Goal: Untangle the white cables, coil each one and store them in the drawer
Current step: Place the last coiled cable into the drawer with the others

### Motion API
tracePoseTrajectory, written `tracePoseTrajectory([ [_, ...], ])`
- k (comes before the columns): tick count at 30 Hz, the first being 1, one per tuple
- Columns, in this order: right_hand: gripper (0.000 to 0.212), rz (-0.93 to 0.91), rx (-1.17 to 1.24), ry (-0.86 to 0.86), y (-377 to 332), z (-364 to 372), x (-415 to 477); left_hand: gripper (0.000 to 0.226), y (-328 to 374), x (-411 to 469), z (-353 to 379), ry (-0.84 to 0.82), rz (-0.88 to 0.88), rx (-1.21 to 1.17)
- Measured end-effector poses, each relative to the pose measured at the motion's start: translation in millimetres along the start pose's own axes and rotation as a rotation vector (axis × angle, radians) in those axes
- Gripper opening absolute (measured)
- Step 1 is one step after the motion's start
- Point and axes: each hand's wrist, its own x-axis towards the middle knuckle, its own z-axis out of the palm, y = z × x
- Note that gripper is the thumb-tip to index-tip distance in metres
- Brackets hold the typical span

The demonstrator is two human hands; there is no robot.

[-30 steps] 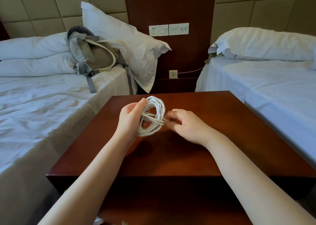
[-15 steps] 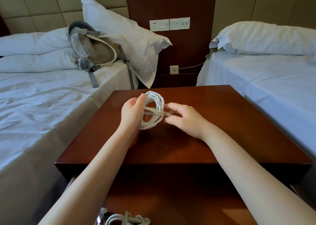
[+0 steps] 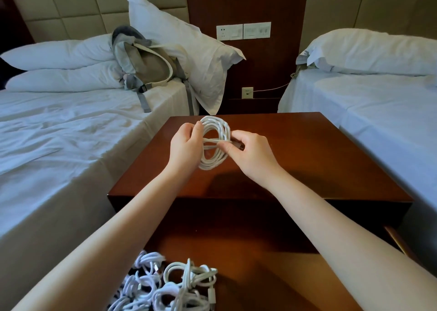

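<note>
Left hand [image 3: 186, 145] grips the left side of the white cable coil [image 3: 218, 124] over the bench [image 3: 307, 150], while the right hand [image 3: 253, 154] pinches its loose end across the middle. If that pinch slackens, the loops likely spring apart, or later snag the coiled cables [image 3: 179, 284] in the near drawer [image 3: 260, 275].

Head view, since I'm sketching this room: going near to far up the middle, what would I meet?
Pile of coiled cables in the open drawer → nightstand's front edge → cable coil held by left hand and right hand → low wall socket → switch panel.
</note>
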Motion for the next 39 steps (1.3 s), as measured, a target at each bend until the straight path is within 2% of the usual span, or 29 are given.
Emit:
tracePoseTrajectory([
  [2,0.021,-0.026,-0.038,-0.006,-10,3,-6,0.031,-2,-8,-9,0.002,0.018,0.021],
  [6,0.020,-0.033,-0.022,0.027,-29,10,-24,0.034,-1,-27,-26,0.017,0.032,0.058],
  [11,0.025,0.051,0.046,-0.031,-44,19,-51,0.036,-8,-57,-45,0.017,-0.008,0.003],
  [15,0.029,0.149,0.089,-0.059,-49,15,-80,0.023,-12,-83,-49,-0.064,-0.007,0.031],
  [19,0.044,0.215,-0.006,-0.158,-47,-5,-109,0.024,-16,-103,-41,-0.236,-0.080,0.114],
  [21,0.045,0.248,-0.077,-0.226,-42,-15,-123,0.023,-15,-112,-37,-0.349,-0.095,0.205],
  [29,0.037,0.392,-0.073,-0.500,-33,-48,-165,0.038,-12,-145,-20,-0.612,0.114,0.631],
  [34,0.034,0.396,-0.111,-0.606,-35,-51,-175,0.043,-24,-153,-17,-0.803,0.171,0.750],
  [37,0.037,0.369,-0.219,-0.687,-38,-45,-177,0.052,-30,-155,-18,-0.926,0.189,0.918],
  [39,0.039,0.358,-0.258,-0.716,-40,-43,-177,0.042,-30,-157,-20,-0.970,0.199,0.986],
])
